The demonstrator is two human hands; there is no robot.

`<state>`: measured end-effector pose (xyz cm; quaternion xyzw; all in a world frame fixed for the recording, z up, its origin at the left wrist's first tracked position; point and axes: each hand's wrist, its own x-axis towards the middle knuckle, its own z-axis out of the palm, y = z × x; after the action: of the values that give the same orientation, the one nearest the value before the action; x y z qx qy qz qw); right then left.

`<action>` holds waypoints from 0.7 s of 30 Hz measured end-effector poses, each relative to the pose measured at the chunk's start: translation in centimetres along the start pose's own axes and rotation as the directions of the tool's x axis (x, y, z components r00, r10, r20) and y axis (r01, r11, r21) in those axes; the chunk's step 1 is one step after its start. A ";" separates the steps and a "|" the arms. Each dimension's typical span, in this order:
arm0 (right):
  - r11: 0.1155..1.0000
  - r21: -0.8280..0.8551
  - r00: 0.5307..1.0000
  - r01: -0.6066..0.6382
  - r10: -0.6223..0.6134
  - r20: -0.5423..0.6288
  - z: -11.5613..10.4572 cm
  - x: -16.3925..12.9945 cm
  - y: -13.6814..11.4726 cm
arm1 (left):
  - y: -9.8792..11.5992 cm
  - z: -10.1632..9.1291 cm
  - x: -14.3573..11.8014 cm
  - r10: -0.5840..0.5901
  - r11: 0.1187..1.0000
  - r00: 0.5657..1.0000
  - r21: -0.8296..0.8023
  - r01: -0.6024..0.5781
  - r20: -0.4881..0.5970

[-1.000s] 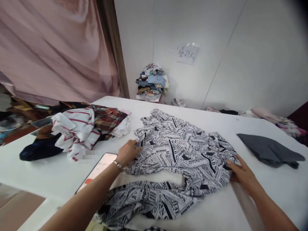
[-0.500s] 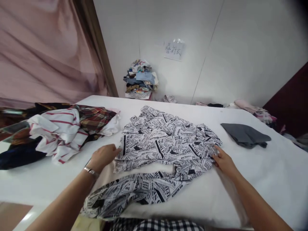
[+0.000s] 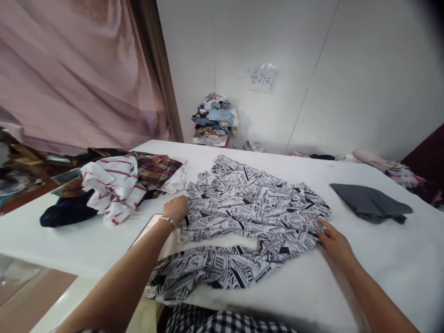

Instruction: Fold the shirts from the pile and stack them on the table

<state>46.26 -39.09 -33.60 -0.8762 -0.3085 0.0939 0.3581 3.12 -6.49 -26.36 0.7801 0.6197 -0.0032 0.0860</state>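
A newspaper-print garment (image 3: 249, 217) lies spread mid-table (image 3: 381, 259), its long axis running left to right, one part trailing to the near edge. The left hand (image 3: 175, 209) is closed on its left edge, the right hand (image 3: 335, 243) rests flat and open on its right edge. A phone (image 3: 147, 229) is mostly hidden by the left forearm.

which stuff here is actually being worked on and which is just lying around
In hand:
newsprint shirt, spread on the white table
left hand at its left edge
right hand at its right edge

Lying about:
striped and plaid clothes heap
grey cloth
clothes pile by the wall
phone
pink curtain
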 end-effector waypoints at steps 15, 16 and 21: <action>0.999 -0.033 1.000 -0.007 0.007 -0.007 -2.1 -2.2 1.0 | -1.8 0.7 -12.7 0.265 0.789 0.963 -0.564 -0.242 -0.042; 0.999 -0.038 1.000 -0.013 0.012 -0.009 -2.3 -2.4 1.5 | -2.0 1.1 -13.2 0.256 0.765 0.967 -0.607 -0.213 -0.017; 0.991 -0.128 0.999 -0.049 0.047 -0.020 -3.3 -0.4 2.8 | -1.8 -0.1 -11.9 0.162 0.801 0.987 -0.584 -0.131 0.002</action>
<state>48.55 -42.74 -33.14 -0.9054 -0.2898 0.0751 0.3011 -1.42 -17.55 -25.20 0.7616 0.5264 0.1728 0.3361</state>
